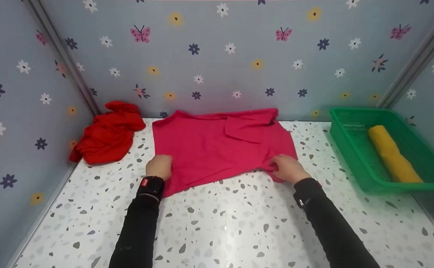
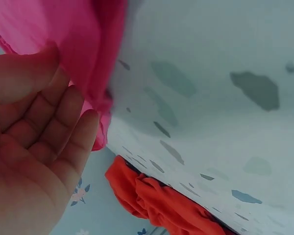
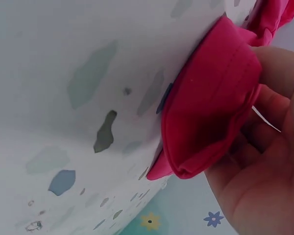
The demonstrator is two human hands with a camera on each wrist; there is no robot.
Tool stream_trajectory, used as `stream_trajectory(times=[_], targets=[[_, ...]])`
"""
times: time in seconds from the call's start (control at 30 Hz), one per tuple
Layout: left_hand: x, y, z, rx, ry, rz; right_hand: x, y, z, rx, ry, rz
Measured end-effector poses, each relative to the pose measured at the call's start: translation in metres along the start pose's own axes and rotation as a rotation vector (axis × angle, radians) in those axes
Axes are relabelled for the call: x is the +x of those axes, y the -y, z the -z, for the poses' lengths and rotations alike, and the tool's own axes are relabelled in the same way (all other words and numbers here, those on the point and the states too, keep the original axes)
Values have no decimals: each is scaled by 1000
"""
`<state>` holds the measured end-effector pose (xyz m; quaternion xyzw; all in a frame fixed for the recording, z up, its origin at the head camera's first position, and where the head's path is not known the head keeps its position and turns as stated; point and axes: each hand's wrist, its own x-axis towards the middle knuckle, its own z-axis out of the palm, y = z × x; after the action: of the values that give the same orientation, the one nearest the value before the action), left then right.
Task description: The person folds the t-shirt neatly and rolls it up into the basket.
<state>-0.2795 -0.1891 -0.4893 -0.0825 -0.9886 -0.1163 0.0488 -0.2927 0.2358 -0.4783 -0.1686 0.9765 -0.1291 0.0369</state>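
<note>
A pink garment (image 1: pixel 209 149), perhaps a shirt, lies spread on the speckled table with a folded flap near its upper right. My left hand (image 1: pixel 160 166) pinches its left edge; in the left wrist view, the thumb and forefinger of that hand (image 2: pixel 34 142) meet on the pink cloth while the other fingers curl loosely. Toward the lower right, my right hand (image 1: pixel 288 168) grips a bunched part of the garment. Up close in the right wrist view, a stitched, open-ended piece like a sleeve (image 3: pixel 210 103) hangs from the right hand (image 3: pixel 264 161).
Crumpled red cloth (image 1: pixel 108 134) sits at the back left corner. On the right stands a green basket (image 1: pixel 358 163) holding a rolled yellow cloth (image 1: pixel 393 154). Flower-patterned walls (image 1: pixel 217 56) enclose the speckled table (image 1: pixel 217 223) at the back and sides.
</note>
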Motion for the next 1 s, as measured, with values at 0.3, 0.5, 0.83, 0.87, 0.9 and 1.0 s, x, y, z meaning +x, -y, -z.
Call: stream_trajectory(times=[0.3,0.5,0.83,0.87,0.9,1.0], targets=[[-13,1,1,-11,22,-66,-13,-4,-3,-2,-9,64],[-24,4,3,-37,33,-105,-30,-4,-1,1,19,81],[-39,4,2,-30,37,-157,-57,0,-3,11,42,61],[-40,4,2,-30,34,-160,-60,1,-3,7,40,64],[-42,3,2,-31,30,-165,-62,1,-4,3,36,68],[-47,3,2,-32,23,-172,-69,3,-5,-1,24,76]])
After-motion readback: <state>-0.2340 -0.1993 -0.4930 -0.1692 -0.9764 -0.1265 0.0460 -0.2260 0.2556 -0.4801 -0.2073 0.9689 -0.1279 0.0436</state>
